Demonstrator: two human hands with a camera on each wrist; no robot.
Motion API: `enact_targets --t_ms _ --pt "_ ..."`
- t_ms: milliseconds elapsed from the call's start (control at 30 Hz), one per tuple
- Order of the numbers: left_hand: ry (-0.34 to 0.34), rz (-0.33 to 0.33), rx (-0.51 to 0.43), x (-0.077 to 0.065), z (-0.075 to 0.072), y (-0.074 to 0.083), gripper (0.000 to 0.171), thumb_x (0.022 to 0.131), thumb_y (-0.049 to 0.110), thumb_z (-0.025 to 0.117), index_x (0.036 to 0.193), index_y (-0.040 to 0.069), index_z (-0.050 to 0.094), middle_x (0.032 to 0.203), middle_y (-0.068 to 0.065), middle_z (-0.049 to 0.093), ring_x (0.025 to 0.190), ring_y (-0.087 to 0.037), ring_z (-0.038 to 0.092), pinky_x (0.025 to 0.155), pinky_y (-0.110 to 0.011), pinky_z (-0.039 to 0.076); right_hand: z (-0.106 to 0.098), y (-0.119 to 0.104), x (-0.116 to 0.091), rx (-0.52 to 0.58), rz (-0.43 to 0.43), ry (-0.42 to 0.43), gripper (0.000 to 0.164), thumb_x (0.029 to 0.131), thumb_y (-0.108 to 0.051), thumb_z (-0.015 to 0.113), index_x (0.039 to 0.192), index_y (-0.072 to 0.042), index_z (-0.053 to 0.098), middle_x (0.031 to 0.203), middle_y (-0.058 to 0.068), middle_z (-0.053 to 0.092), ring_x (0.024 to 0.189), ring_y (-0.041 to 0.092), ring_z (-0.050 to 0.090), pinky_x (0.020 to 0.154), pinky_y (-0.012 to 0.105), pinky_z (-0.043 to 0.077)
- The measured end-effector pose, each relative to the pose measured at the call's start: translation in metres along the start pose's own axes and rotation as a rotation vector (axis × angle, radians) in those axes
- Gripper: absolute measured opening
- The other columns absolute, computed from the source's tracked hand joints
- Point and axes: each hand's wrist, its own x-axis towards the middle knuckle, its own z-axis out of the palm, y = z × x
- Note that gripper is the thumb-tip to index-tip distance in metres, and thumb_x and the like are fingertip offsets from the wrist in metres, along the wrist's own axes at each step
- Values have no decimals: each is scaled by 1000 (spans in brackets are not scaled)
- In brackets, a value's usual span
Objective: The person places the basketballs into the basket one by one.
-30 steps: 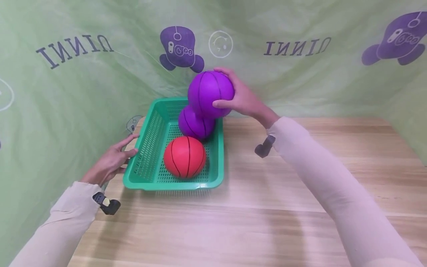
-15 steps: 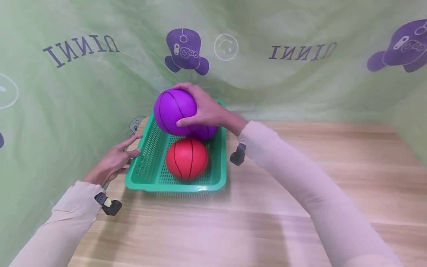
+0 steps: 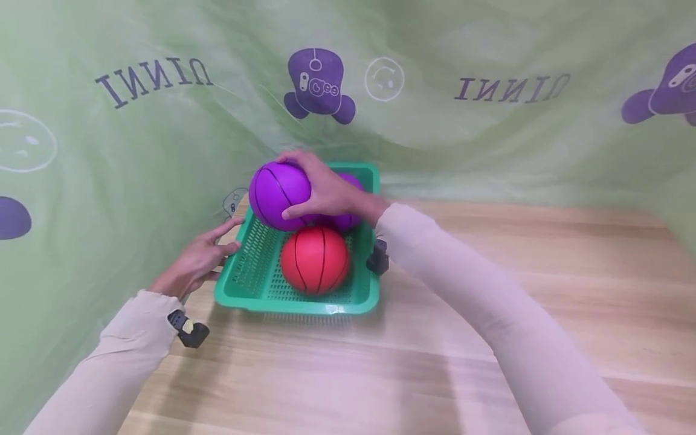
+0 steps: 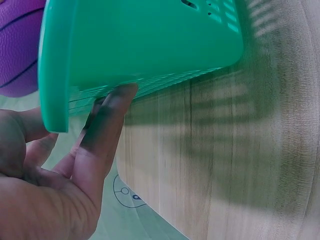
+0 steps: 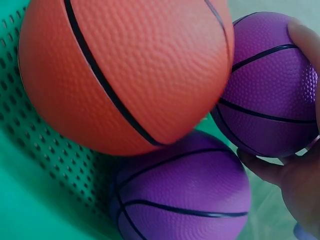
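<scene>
My right hand (image 3: 325,186) grips a purple basketball (image 3: 276,194) from its right side, thumb in front and fingers over the top. This ball sits over the back left of a green plastic basket (image 3: 296,306). Inside the basket lie a red basketball (image 3: 315,261) near the front and another purple basketball (image 3: 345,222) behind it, partly covered by my right hand. In the right wrist view the held ball overlaps the red ball's edge. My left hand (image 3: 198,258) touches the basket's left side, its straight fingers (image 4: 102,127) against the outer wall below the rim.
The basket stands on a light wood table (image 3: 304,374), close to the left and back. A green printed cloth (image 3: 435,133) hangs behind and along the left side. Dark cameras are strapped to both wrists, the right one (image 3: 377,258) overlapping the basket's right rim.
My right hand has carried the purple basketball leftward and down, from above the basket's back right to its back left. The left hand stays at the basket's side.
</scene>
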Motion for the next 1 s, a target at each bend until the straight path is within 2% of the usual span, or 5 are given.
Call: enact_targets --t_ms 233,567,700,900,1000 --pt "-6 -20 -8 3 8 -3 64 107 17 47 162 32 16 143 -30 39 92 -21 66 78 -47 58 7 4 -5 -19 73 -50 89 74 -39 87 145 -19 37 144 5 34 122 20 47 89 34 52" --pt "4 23 -1 2 1 0 62 108 15 45 162 30 18 125 -25 48 84 -18 68 73 -46 59 -2 0 7 -123 137 -165 88 77 -51 81 152 -30 39 143 7 30 115 23 52 89 37 50" --pt "2 22 -3 3 1 1 62 108 15 45 162 32 19 125 -26 48 84 -18 68 73 -46 59 -1 -2 10 -158 126 -193 89 78 -50 80 154 -28 38 142 8 27 115 24 52 89 36 50" --pt "12 7 -6 2 1 2 62 108 14 45 162 31 19 131 -28 44 84 -18 67 74 -46 59 1 -5 14 -190 117 -262 90 76 -41 83 151 -25 36 142 10 30 118 26 50 91 38 49" --pt "12 -3 -8 1 2 2 62 108 14 45 162 31 19 134 -28 43 85 -18 67 75 -46 59 3 -5 16 -234 122 -283 87 76 -40 83 149 -26 39 145 9 26 123 28 45 93 40 47"
